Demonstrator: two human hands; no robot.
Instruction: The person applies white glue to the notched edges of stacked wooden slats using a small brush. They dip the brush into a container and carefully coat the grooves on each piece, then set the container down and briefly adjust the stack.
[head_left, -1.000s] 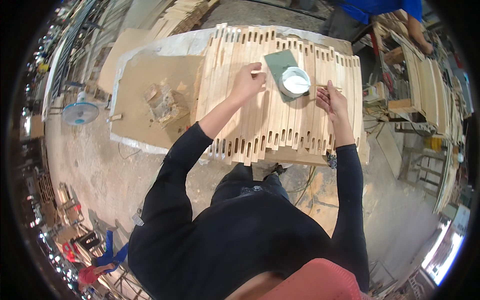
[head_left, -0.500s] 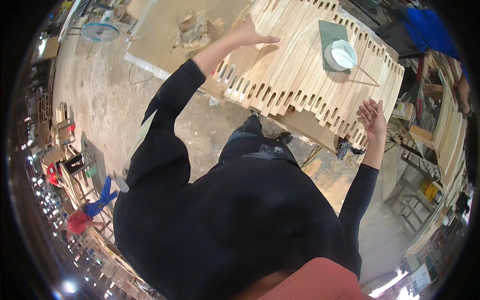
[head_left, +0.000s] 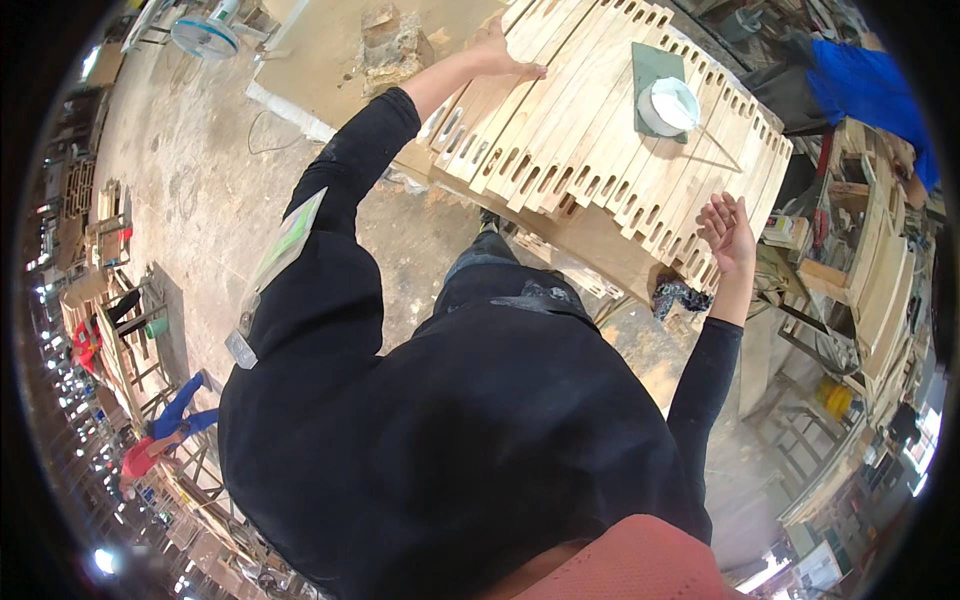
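Note:
Pale wooden slats (head_left: 545,130) lie side by side in a row on the bench, with oblong slots cut near their ends. My left hand (head_left: 492,55) is at the row's left side, thumb stretched over the slats and the other fingers pointing away; it grips nothing that I can see. Close to the row's right end, my right hand (head_left: 730,235) is held palm up, fingers loosely bent and apart, with nothing in it. A white tub (head_left: 668,107) of white paste, a thin stick (head_left: 718,148) leaning out of it, stands on a green sheet (head_left: 657,68) atop the slats.
On the bench (head_left: 318,60) at the far left sits a crusted block (head_left: 392,50). A dark crumpled bundle (head_left: 680,295) hangs at the near right edge. Another person in blue (head_left: 870,95) stands at the far right, near stacked wood (head_left: 880,310). A fan (head_left: 205,37) stands far left.
The whole view has shifted slightly, moving the bench and tub a little left in the picture. Both hands keep nearly the same pose and place by the slats.

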